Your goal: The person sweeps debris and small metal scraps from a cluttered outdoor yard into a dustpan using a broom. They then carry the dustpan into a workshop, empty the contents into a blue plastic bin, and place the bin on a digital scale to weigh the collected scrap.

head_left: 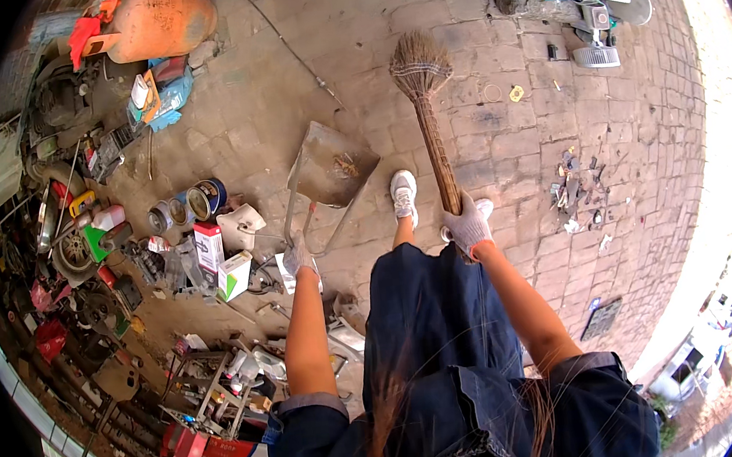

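A straw broom [432, 125] stretches away from me over the brick floor, its bristle head at the far end. My right hand [469, 226], in a pale knitted glove, is closed round the lower part of its handle. To the left, my gloved left hand [299, 257] grips the bent metal handle of a dustpan [324, 158]. Some brownish debris [346, 165] lies in the pan, which is tilted near my left shoe. The left fingers are partly hidden behind the back of the hand.
A small scattered heap of litter [572, 187] lies on the bricks at right. On the left stand cans [204, 198], boxes [209, 248] and machine parts. An orange gas cylinder [161, 23] lies at the far left; a fan [597, 21] is at the far right. A thin rod [287, 47] crosses the floor.
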Tool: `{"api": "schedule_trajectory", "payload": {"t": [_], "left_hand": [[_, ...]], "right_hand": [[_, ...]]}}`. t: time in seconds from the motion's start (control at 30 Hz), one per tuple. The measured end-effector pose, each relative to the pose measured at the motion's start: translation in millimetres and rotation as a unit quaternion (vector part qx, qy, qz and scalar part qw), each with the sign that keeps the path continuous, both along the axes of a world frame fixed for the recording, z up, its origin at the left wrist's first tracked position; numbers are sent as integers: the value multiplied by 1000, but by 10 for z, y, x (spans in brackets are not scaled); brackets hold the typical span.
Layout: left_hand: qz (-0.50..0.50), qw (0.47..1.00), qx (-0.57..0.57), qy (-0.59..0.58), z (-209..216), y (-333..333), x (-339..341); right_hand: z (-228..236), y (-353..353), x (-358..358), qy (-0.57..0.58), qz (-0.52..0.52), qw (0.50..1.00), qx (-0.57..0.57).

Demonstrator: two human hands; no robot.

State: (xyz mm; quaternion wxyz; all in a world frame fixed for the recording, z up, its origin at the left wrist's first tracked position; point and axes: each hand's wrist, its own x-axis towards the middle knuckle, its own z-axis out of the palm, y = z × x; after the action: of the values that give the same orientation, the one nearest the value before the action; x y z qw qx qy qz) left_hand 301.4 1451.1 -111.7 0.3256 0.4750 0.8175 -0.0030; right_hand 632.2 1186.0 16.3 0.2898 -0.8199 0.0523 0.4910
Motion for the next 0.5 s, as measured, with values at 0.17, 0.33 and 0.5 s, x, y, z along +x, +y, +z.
{"api": "schedule_trajectory", "payload": {"t": [0.17, 0.33, 0.5], "left_hand": [[-113, 993, -9, 21, -37, 418, 304], [-373, 896, 67, 232, -116, 645, 338], [-321, 917, 99, 215, -131, 598, 462]], "right_hand": [[-796, 1658, 421, -73, 134, 988, -3], [-1406, 2925, 768, -93, 181, 978, 43], [-1914, 2867, 991, -80, 199, 976, -23]]}}
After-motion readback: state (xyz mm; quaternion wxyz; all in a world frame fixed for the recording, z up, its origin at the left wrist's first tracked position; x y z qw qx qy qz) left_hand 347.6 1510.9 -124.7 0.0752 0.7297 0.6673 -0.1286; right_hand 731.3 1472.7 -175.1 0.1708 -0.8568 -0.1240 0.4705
